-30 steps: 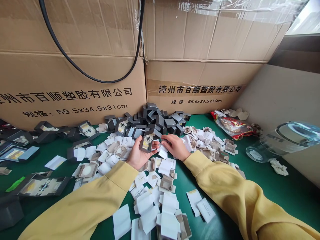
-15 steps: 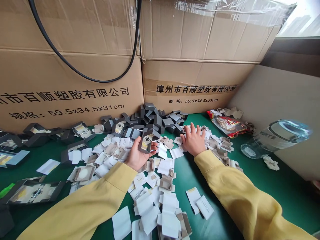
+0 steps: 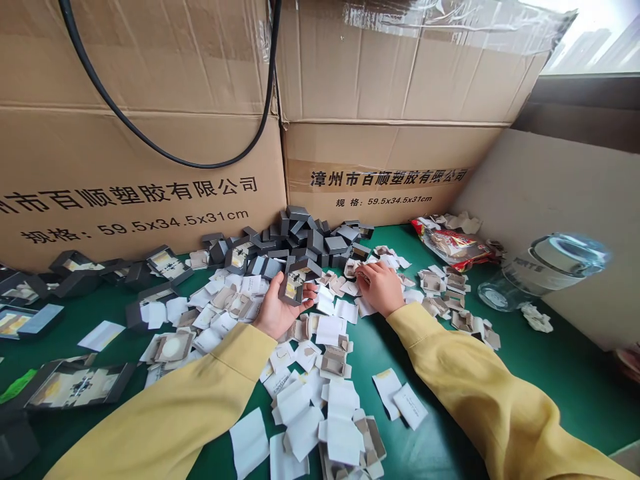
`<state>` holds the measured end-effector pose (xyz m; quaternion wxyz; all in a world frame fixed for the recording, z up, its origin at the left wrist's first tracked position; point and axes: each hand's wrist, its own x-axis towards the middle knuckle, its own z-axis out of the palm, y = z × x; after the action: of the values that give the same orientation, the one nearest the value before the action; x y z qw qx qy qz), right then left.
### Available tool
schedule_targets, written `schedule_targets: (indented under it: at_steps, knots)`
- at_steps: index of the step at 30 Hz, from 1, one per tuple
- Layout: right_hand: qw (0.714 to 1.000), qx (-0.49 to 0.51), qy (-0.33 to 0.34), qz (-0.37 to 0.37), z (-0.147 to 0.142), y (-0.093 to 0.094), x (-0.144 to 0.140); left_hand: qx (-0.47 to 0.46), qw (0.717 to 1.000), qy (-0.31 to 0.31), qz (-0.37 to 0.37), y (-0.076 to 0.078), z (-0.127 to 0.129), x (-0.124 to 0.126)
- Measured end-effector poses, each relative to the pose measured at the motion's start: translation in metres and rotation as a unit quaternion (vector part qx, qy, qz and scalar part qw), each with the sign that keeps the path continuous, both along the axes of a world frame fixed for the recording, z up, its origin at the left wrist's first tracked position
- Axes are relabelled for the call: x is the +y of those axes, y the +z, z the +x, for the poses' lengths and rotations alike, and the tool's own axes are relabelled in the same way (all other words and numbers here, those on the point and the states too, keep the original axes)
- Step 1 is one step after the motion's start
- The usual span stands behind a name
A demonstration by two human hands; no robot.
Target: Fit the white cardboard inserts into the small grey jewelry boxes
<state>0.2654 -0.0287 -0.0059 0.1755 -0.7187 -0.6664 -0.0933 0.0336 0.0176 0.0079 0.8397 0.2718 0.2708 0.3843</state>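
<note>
**Box in one hand, cards under the other**

The left hand cradles a small open grey cardboard box, grip closed round it, tilted up for filling. The right hand lies on loose white paper cards on the green bench, fingers curled; I cannot tell its hold.

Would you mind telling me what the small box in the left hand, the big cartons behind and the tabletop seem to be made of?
Small box: probably matte dark grey paperboard, with crisp folded edges. Cartons: brown corrugated cardboard, creased, with printed text and glossy clear tape. Tabletop: smooth green surface with a faint sheen, perhaps a rubber or vinyl mat; I cannot tell which.
</note>
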Motion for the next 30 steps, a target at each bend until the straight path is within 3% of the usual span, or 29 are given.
schedule_targets:
  at_steps: [3,9,14,16,19,22,24,26,30]
  knots:
    - [1.0,-0.004,0.024,-0.01,-0.006,0.002,-0.003,0.001,1.0,0.0,0.0,-0.002,0.0,0.001]
    - [0.999,-0.022,0.003,-0.047,-0.006,0.002,-0.002,0.006,1.0,-0.003,0.004,-0.004,0.0,0.002]
    - [0.988,0.108,0.104,-0.023,-0.006,0.007,-0.003,0.01,1.0,0.0,0.004,-0.003,0.0,0.001]
    - [0.964,0.218,0.153,-0.015,-0.011,0.012,-0.005,0.012,1.0,0.0,0.002,-0.002,0.001,0.001]
    - [0.9,0.389,0.193,-0.027,-0.017,0.017,-0.006,0.014,1.0,-0.003,0.004,0.0,0.001,0.0]
    - [0.835,0.522,0.173,-0.029,-0.02,0.017,-0.005,0.013,1.0,-0.003,0.005,-0.001,0.001,0.0]
    - [0.808,0.568,0.156,-0.017,-0.019,0.017,-0.004,0.013,1.0,-0.002,0.004,-0.001,0.001,0.001]
    - [0.807,0.573,0.144,0.001,-0.017,0.016,-0.003,0.014,1.0,-0.003,0.002,-0.002,0.001,0.001]
    - [0.846,0.519,0.12,0.018,-0.015,0.015,-0.003,0.014,1.0,-0.004,0.005,-0.002,0.001,0.001]
